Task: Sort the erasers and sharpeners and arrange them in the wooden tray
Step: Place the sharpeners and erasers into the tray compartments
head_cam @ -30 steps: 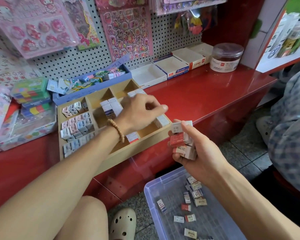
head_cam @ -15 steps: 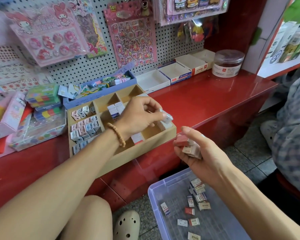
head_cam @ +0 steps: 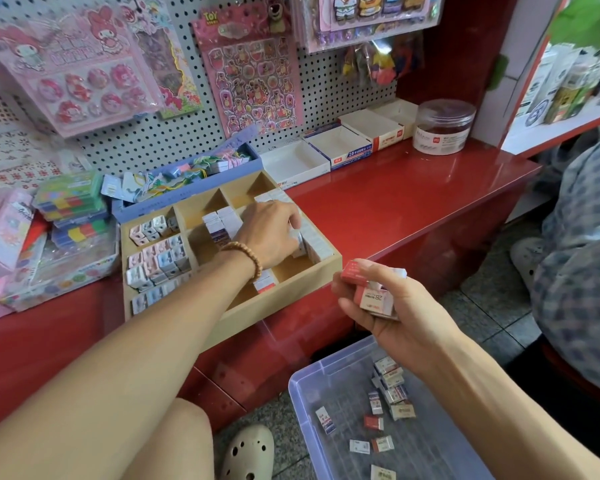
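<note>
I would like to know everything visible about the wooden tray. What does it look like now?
The wooden tray is a shallow box of pale, unpainted wood, split by thin dividers into several compartments. It rests on the red counter, turned at an angle, its near corner past the counter's edge. The left compartments hold rows of small sharpeners; the middle and right ones hold white erasers. The left hand reaches into the right side.

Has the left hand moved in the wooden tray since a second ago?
Yes. The left hand went deeper into the wooden tray, its fingers dipping toward the right-side compartment.
</note>
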Tool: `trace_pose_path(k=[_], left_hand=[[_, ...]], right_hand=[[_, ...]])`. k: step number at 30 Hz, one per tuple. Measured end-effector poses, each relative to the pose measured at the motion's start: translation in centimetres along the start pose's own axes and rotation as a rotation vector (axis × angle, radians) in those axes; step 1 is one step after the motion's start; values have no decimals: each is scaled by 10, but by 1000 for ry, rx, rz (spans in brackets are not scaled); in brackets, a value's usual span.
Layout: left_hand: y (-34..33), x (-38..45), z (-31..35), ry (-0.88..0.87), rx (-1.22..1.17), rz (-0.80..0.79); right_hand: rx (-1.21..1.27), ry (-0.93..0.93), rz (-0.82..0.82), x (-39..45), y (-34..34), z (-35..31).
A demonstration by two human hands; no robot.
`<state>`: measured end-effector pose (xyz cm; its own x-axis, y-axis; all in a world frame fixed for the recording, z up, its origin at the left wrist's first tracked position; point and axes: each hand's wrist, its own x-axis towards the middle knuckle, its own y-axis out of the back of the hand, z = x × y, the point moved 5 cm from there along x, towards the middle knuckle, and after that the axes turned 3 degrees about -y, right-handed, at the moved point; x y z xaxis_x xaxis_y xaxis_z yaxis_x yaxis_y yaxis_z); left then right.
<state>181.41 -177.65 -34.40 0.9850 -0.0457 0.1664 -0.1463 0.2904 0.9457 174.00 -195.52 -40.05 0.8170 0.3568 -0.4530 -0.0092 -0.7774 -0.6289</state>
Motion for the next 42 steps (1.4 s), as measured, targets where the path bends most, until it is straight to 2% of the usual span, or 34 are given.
trace_pose_path(k=[9, 12, 14, 16, 17, 19, 28, 32, 38, 42], left_hand=[[-11, 3, -4, 34, -15, -9], [6, -7, 0, 63, -11, 106], [11, -22, 6, 106, -265, 120], [4, -41, 17, 163, -614, -5], [0, -50, 22, 169, -716, -70], [-6, -63, 27, 150, -823, -136], [4, -86, 13, 267, -1104, -196], [32, -87, -10, 320, -1049, -110], [70, -86, -56, 296, -588, -8], [57, -79, -65, 263, -349, -63]], right_hand=[[-41, 0, -19, 0, -1, -4], [-37, 9, -32, -1, -4, -3], [-33, 12, -37, -2, -7, -2], [-37, 13, -46, -4, -10, 0], [-46, 13, -56, -5, -11, 0], [-78, 12, -84, -8, -14, 3], [-171, -1, -123, -10, -25, 19], [-16, -77, -75, -10, -22, 23], [10, -72, -27, -11, -18, 24], [-23, -57, -1, -11, -14, 26]])
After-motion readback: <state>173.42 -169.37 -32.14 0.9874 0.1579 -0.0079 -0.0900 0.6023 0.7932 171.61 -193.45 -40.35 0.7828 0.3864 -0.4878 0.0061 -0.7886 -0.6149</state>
